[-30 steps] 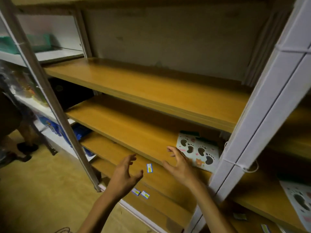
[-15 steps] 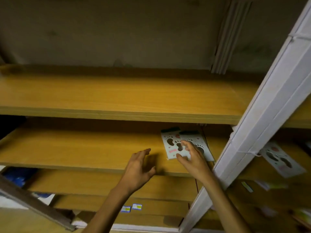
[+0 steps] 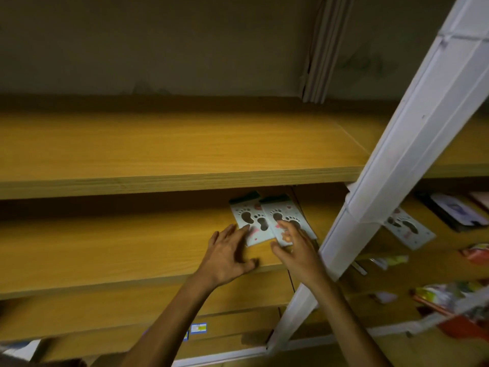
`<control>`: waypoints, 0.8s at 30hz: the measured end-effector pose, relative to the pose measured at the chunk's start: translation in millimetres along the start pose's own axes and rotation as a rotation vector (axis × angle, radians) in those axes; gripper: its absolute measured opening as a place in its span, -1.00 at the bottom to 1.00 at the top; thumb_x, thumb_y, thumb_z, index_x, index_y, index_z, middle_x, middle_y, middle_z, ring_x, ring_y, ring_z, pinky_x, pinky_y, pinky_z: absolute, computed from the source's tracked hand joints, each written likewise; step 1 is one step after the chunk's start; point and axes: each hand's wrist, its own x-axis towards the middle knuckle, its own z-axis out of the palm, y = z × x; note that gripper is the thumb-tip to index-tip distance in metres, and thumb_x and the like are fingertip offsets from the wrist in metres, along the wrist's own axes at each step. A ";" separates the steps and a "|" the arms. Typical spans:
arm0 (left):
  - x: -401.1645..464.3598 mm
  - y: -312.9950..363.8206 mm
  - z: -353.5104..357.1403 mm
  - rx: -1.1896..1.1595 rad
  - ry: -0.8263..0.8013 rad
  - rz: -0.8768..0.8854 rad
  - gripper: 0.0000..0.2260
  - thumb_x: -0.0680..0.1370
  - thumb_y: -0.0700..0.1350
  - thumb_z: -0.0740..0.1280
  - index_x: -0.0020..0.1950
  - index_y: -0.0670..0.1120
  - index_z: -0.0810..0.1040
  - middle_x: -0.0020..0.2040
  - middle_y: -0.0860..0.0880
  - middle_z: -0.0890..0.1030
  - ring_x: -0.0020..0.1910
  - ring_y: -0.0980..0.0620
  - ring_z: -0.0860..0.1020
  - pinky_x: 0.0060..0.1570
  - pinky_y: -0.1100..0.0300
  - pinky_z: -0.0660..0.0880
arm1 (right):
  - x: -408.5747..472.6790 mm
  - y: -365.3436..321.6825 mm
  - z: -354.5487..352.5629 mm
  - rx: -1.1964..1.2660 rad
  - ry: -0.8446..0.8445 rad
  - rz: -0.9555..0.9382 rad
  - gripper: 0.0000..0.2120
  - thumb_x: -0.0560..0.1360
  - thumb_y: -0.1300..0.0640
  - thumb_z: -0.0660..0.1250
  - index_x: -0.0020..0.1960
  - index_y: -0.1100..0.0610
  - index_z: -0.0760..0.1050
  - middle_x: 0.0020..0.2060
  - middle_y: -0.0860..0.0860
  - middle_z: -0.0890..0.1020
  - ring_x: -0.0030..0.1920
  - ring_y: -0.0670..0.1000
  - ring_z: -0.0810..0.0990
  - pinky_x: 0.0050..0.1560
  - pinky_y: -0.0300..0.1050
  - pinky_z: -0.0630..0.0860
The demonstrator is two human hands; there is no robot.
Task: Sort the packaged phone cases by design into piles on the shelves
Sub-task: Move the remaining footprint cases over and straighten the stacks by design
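Two pale packaged phone cases with dark footprint designs lie side by side on the middle wooden shelf [image 3: 105,250]. My left hand [image 3: 227,254] reaches in with straight fingers, its fingertips touching the left footprint case [image 3: 250,221]. My right hand [image 3: 296,247] lies flat with fingers spread over the lower part of the right footprint case [image 3: 284,214]. A third footprint case [image 3: 408,229] lies on the neighbouring shelf bay to the right, behind the white post.
A white metal upright [image 3: 397,160] crosses diagonally between the two shelf bays. The upper wooden shelf [image 3: 172,149] overhangs the cases. Dark packaged cases [image 3: 455,213] and colourful packets [image 3: 449,290] lie in the right bay. Lower shelves carry small price labels [image 3: 198,327].
The view has swung right and closer to the shelf. Both hands have moved forward from the shelf edge onto the footprint cases, the left one reaching the left case.
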 end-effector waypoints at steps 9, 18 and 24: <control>-15.5 -21.4 -3.7 0.135 0.077 -0.085 -0.20 0.39 0.40 0.22 0.54 0.14 0.06 0.50 0.04 0.30 0.52 0.07 0.14 0.53 -0.02 -0.09 | 13.4 16.8 7.3 -0.059 0.015 -0.023 -0.50 0.52 -0.07 0.31 0.41 -0.15 0.25 0.33 -0.08 0.39 0.20 -0.17 0.34 0.06 -0.20 0.36; -50.6 -50.9 -19.2 0.196 0.258 -0.137 -0.31 0.39 0.43 0.12 0.45 0.15 0.29 0.35 0.07 0.45 0.31 0.05 0.38 0.40 0.07 0.21 | 25.7 29.9 26.4 -0.366 0.123 0.058 -0.36 0.48 -0.26 0.16 0.45 0.03 0.19 0.39 0.04 0.35 0.43 0.06 0.23 0.36 0.03 0.29; -49.2 -48.8 -15.5 0.132 0.360 -0.273 -0.11 0.32 0.54 0.07 0.45 -0.05 0.31 0.40 -0.08 0.39 0.38 -0.07 0.30 0.39 0.01 0.24 | 28.5 23.2 35.5 -0.398 0.121 0.239 -0.13 0.45 -0.36 0.18 0.51 0.15 -0.03 0.53 0.24 0.02 0.54 0.22 -0.12 0.51 0.15 -0.08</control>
